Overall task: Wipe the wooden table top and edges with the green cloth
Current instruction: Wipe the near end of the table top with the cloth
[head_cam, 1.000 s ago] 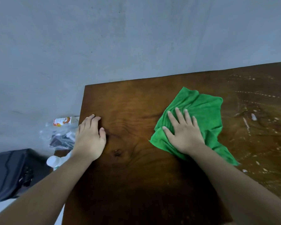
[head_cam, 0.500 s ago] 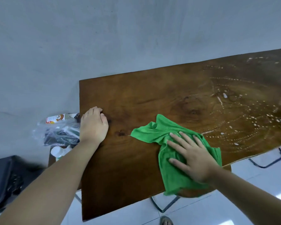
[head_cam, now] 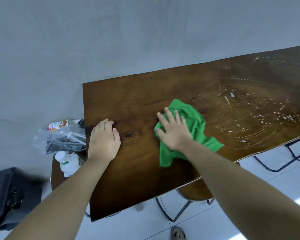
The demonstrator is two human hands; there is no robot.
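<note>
1. Two bare hands rest on the wooden surface (head_cam: pixel 145 170), which stands against a grey wall (head_cam: pixel 111 40).
2. Right hand (head_cam: pixel 174 134) lies flat with its fingers spread, pressing down on the green cloth (head_cam: pixel 196 125); it does not clench the fabric.
3. That cloth is crumpled under and around the right hand, bunched ahead of the fingertips, with one tail trailing back beside the wrist and another spreading to the hand's right.
4. Left hand (head_cam: pixel 104 141) is laid flat, palm down, on bare wood at the surface's left edge, grasping nothing; it sits well apart from the cloth.
5. Rings of white droplets (head_cam: pixel 249 122) mark the wood further to the right of the right hand.
6. Just left of the left hand, off the surface, lie a clear plastic bag (head_cam: pixel 59 139) and a bottle with an orange-and-white label (head_cam: pixel 57 125); its writing is too small to read.
7. Beside the left wrist stands a white bottle with a green band (head_cam: pixel 68 161).
8. Below the right forearm sits a wooden stool (head_cam: pixel 194 191).
</note>
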